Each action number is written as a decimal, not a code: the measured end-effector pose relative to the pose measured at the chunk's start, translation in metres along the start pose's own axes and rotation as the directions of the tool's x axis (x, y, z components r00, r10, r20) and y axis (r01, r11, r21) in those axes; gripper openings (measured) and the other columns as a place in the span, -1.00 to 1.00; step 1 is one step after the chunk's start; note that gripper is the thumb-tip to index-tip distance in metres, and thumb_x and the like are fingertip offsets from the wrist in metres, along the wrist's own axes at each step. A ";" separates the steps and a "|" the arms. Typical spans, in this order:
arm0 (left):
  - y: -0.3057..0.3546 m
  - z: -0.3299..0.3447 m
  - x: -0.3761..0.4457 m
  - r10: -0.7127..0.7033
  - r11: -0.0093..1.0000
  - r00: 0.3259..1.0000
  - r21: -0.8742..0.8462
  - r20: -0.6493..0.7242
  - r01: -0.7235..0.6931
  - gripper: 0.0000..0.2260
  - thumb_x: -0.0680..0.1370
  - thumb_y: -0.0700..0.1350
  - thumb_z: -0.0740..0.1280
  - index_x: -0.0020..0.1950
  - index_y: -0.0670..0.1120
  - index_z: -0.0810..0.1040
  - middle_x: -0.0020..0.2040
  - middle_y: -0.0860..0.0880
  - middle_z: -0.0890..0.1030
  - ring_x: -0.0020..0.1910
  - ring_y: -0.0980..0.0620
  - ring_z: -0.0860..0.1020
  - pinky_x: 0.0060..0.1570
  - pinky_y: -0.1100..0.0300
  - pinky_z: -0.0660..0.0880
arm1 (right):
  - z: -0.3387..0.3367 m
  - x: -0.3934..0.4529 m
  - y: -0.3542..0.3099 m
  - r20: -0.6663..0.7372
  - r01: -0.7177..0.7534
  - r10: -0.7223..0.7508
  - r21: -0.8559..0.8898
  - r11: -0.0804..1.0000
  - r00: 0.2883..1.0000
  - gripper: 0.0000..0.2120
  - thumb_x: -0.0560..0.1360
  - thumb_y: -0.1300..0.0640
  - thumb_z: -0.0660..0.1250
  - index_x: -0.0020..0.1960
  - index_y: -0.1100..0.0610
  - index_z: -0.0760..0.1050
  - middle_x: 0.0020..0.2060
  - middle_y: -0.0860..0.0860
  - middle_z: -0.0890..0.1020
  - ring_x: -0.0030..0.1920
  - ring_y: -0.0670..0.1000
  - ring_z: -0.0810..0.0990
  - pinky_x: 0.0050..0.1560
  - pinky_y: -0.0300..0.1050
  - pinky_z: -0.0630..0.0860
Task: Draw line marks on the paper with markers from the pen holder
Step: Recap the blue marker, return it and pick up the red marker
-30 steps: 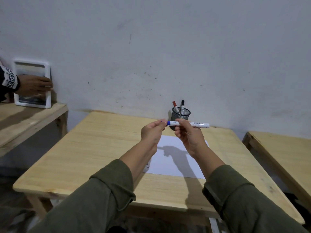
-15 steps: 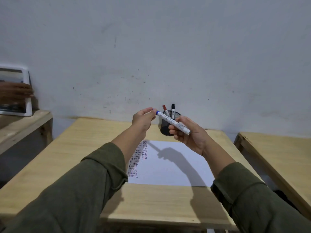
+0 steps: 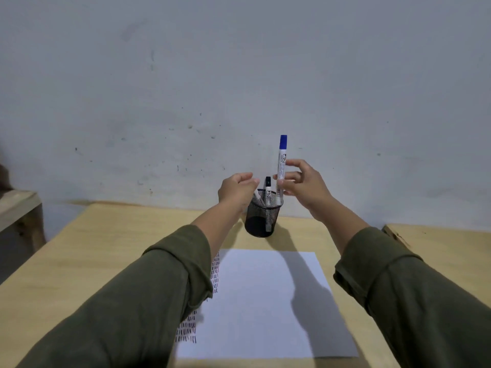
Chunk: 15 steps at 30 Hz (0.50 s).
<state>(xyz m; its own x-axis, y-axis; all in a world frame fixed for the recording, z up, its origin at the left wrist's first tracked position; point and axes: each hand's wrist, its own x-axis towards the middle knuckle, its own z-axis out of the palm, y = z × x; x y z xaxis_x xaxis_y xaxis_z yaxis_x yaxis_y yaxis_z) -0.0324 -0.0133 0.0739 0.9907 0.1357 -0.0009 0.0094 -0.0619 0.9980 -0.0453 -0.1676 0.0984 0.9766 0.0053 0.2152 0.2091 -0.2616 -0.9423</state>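
Observation:
A black mesh pen holder [image 3: 261,219] stands on the wooden table behind a white sheet of paper [image 3: 255,304]. Rows of short dark line marks [image 3: 214,272] run down the paper's left side, partly hidden by my left sleeve. My right hand [image 3: 303,185] holds a blue-capped marker [image 3: 281,166] upright, its lower end at the holder's rim. A black-capped marker [image 3: 267,189] stands in the holder, and another marker [image 3: 257,197] leans beside it, its cap hidden. My left hand [image 3: 237,191] hovers at the holder's left rim with fingers curled and nothing visible in them.
The wooden table [image 3: 111,248] ends at a pale wall right behind the holder. A second wooden surface [image 3: 441,251] lies to the right and a bench edge [image 3: 16,208] to the left.
The blue marker, held slanted between both hands, now stands upright over the holder in my right hand alone. My left hand let go of its tip end. The view tilted down toward the paper.

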 end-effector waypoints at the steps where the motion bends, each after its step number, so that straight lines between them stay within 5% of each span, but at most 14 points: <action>1: -0.006 0.001 0.003 -0.017 1.000 1.000 0.012 -0.005 0.017 -0.69 0.48 -0.04 0.37 0.22 -0.04 0.57 0.18 -0.02 0.63 0.09 0.06 0.54 0.12 0.25 0.40 | 0.003 0.009 0.004 -0.036 0.010 -0.012 -0.073 0.997 0.999 -0.73 0.43 0.34 0.38 0.02 0.05 0.46 -0.12 0.11 0.66 -0.16 0.04 0.63 -0.09 -0.01 0.55; 5: -0.026 0.003 0.014 -0.062 0.996 0.998 0.056 -0.026 0.064 -0.66 0.49 -0.04 0.38 0.26 -0.05 0.56 0.19 -0.03 0.63 0.05 0.04 0.56 0.22 0.11 0.48 | 0.021 0.031 0.022 -0.052 0.030 -0.053 -0.365 0.930 0.997 -0.81 0.40 0.23 0.42 -0.01 0.08 0.55 -0.17 0.05 0.64 -0.16 0.03 0.61 -0.14 -0.15 0.52; 8: -0.036 0.003 0.022 -0.083 0.994 0.996 0.076 -0.019 0.085 -0.63 0.49 -0.05 0.38 0.29 -0.05 0.53 0.21 -0.04 0.62 0.17 -0.05 0.59 0.25 0.04 0.48 | 0.031 0.040 0.035 -0.042 0.034 -0.057 -0.424 0.905 0.997 -0.79 0.40 0.21 0.43 0.03 0.14 0.58 -0.19 0.01 0.60 -0.17 0.00 0.56 -0.18 -0.21 0.44; 12: -0.043 0.002 0.028 -0.078 0.993 0.997 0.086 0.022 0.076 -0.63 0.50 -0.11 0.38 0.31 -0.07 0.52 0.21 -0.04 0.62 0.16 0.04 0.57 0.24 0.23 0.43 | 0.035 0.044 0.044 0.006 0.022 -0.021 -0.425 0.905 1.000 -0.78 0.39 0.21 0.44 0.03 0.12 0.58 -0.20 0.02 0.61 -0.16 -0.01 0.55 -0.23 -0.27 0.44; 15: -0.048 0.001 0.030 -0.077 0.997 0.993 0.037 0.087 0.074 -0.64 0.50 -0.22 0.37 0.30 -0.11 0.52 0.19 -0.06 0.63 0.04 0.11 0.57 0.01 0.38 0.46 | 0.033 0.042 0.049 0.045 0.052 -0.038 -0.364 0.930 0.998 -0.54 0.39 0.23 0.42 0.25 -0.01 0.45 -0.22 0.10 0.63 -0.16 0.05 0.58 -0.15 -0.19 0.49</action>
<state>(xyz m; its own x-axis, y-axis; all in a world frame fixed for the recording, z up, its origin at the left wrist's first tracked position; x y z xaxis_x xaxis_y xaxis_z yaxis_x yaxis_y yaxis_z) -0.0030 -0.0071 0.0262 0.9951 0.0534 -0.0829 0.0874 -0.0885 0.9922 0.0080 -0.1487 0.0529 0.9691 0.0591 0.2394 0.2269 -0.5942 -0.7717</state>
